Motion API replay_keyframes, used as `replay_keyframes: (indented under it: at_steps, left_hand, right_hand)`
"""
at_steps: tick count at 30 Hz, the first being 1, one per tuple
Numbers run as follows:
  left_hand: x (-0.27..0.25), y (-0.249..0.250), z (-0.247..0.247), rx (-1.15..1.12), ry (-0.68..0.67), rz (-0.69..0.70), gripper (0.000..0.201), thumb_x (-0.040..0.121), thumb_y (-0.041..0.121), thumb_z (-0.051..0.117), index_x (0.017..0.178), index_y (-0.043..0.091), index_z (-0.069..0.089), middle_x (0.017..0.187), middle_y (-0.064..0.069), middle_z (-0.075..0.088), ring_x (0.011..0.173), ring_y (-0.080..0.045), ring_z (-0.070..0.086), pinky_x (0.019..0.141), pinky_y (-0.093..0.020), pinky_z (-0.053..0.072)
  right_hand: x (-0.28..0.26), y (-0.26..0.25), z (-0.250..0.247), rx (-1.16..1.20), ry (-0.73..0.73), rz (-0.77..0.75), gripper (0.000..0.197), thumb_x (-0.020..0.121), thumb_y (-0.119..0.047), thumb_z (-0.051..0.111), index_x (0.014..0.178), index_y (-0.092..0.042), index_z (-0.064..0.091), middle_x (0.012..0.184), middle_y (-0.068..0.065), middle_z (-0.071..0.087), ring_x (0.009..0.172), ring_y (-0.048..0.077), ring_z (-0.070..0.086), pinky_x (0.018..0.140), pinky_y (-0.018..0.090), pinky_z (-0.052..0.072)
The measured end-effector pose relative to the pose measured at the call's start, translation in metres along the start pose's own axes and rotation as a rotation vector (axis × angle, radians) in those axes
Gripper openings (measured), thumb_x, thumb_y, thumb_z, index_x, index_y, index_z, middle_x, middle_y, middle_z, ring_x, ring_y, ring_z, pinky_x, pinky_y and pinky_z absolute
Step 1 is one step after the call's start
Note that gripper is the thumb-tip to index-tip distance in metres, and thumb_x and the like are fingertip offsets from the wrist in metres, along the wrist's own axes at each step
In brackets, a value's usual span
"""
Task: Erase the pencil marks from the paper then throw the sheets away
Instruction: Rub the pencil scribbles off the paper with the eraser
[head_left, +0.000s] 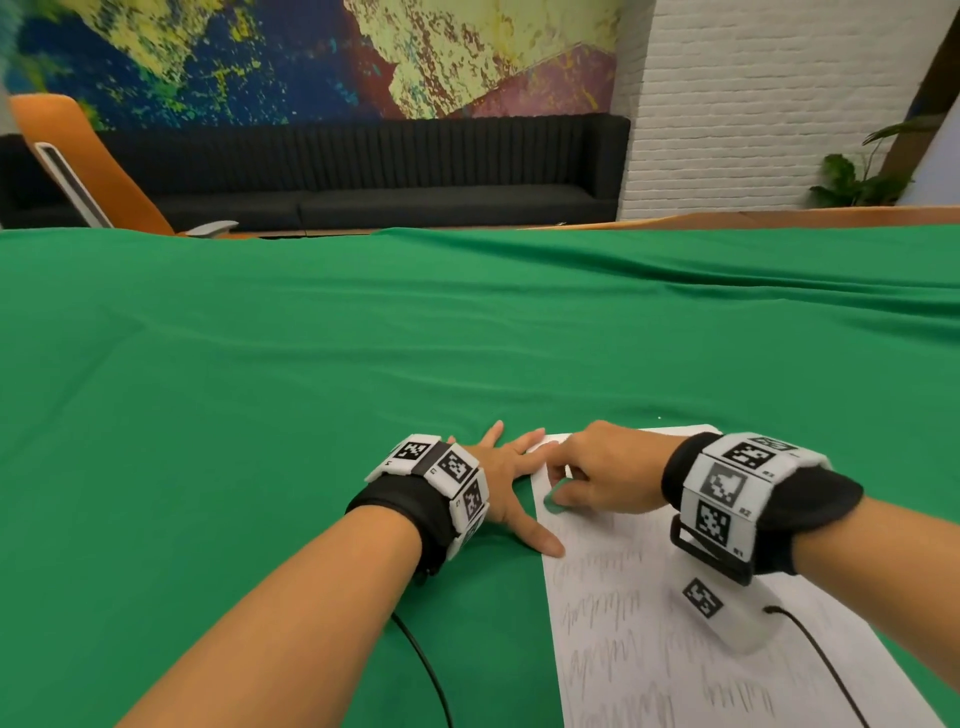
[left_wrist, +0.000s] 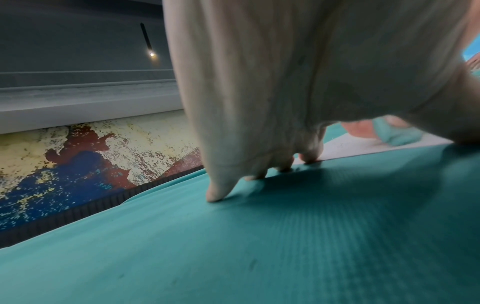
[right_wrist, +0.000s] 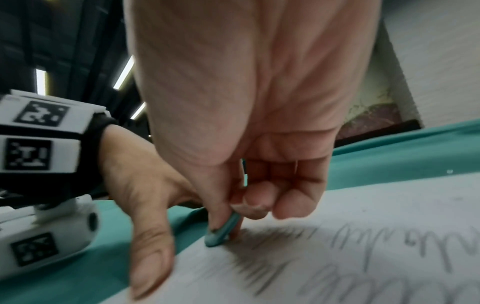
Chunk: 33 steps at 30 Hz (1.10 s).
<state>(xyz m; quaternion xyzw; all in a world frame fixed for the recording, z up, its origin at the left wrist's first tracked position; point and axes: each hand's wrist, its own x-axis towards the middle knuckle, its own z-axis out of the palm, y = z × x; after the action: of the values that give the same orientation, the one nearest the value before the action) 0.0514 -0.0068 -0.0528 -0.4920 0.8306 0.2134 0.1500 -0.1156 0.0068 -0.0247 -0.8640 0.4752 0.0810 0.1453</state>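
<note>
A white sheet of paper (head_left: 649, 623) with rows of grey pencil scribbles lies on the green cloth at the lower right. My right hand (head_left: 597, 475) pinches a small teal eraser (head_left: 555, 501) and presses its tip on the sheet near the left edge. The same eraser (right_wrist: 221, 232) touches the paper (right_wrist: 363, 236) beside dark scribbles. My left hand (head_left: 511, 467) lies flat with fingers spread, thumb and fingertips on the sheet's left edge. In the left wrist view the left hand's fingertips (left_wrist: 215, 195) rest on the cloth, the eraser (left_wrist: 397, 133) beyond them.
The green cloth (head_left: 311, 389) covers the whole table. A black sofa (head_left: 363, 171) and an orange chair (head_left: 93, 166) stand behind the far edge. A potted plant (head_left: 857, 176) sits at the back right. Black cables (head_left: 426, 670) trail from both wrists.
</note>
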Motion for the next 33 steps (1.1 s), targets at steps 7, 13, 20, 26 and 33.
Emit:
replay_keyframes:
  at_steps: [7, 13, 20, 26, 33]
  left_hand:
    - [-0.001, -0.001, 0.003, -0.005, 0.009, 0.001, 0.111, 0.074, 0.069, 0.068, 0.152, 0.049, -0.009, 0.159, 0.025, -0.018, 0.149, -0.022, -0.021, 0.112, -0.071, -0.006]
    - [-0.001, -0.001, 0.000, 0.020, -0.014, -0.011, 0.113, 0.075, 0.070, 0.066, 0.153, 0.045, -0.012, 0.158, 0.025, -0.020, 0.148, -0.022, -0.022, 0.113, -0.070, -0.005]
    - [-0.001, 0.000, 0.001, 0.009, -0.018, -0.014, 0.114, 0.074, 0.070, 0.067, 0.152, 0.046, -0.012, 0.158, 0.025, -0.020, 0.148, -0.021, -0.022, 0.113, -0.069, -0.006]
    - [-0.001, -0.001, 0.002, 0.013, -0.010, -0.014, 0.115, 0.074, 0.071, 0.067, 0.154, 0.042, -0.011, 0.158, 0.026, -0.020, 0.148, -0.021, -0.022, 0.113, -0.069, -0.006]
    - [-0.002, -0.001, 0.002, 0.013, -0.018, -0.004, 0.114, 0.075, 0.070, 0.066, 0.153, 0.042, -0.013, 0.158, 0.025, -0.021, 0.148, -0.021, -0.023, 0.114, -0.067, -0.007]
  right_hand:
    - [0.003, 0.002, 0.000, -0.009, -0.014, 0.003, 0.016, 0.093, -0.037, 0.060, 0.092, -0.021, 0.060, 0.070, -0.010, 0.051, 0.074, 0.018, 0.053, 0.069, 0.028, 0.041]
    - [0.004, 0.004, 0.002, -0.023, 0.052, 0.042, 0.018, 0.093, -0.031, 0.059, 0.096, -0.015, 0.066, 0.067, -0.007, 0.049, 0.072, 0.020, 0.050, 0.067, 0.028, 0.040]
    - [0.004, 0.002, 0.000, -0.033, 0.093, 0.070, 0.015, 0.091, -0.030, 0.059, 0.093, -0.017, 0.067, 0.066, -0.005, 0.047, 0.071, 0.021, 0.050, 0.065, 0.027, 0.037]
    - [0.000, 0.001, -0.001, -0.093, 0.025, 0.122, 0.020, 0.095, -0.031, 0.054, 0.090, -0.013, 0.061, 0.084, 0.005, 0.060, 0.077, 0.025, 0.053, 0.067, 0.030, 0.039]
    - [-0.007, 0.002, 0.000, -0.019, -0.027, 0.108, 0.016, 0.097, -0.032, 0.053, 0.086, -0.020, 0.053, 0.079, -0.002, 0.053, 0.075, 0.020, 0.049, 0.069, 0.029, 0.037]
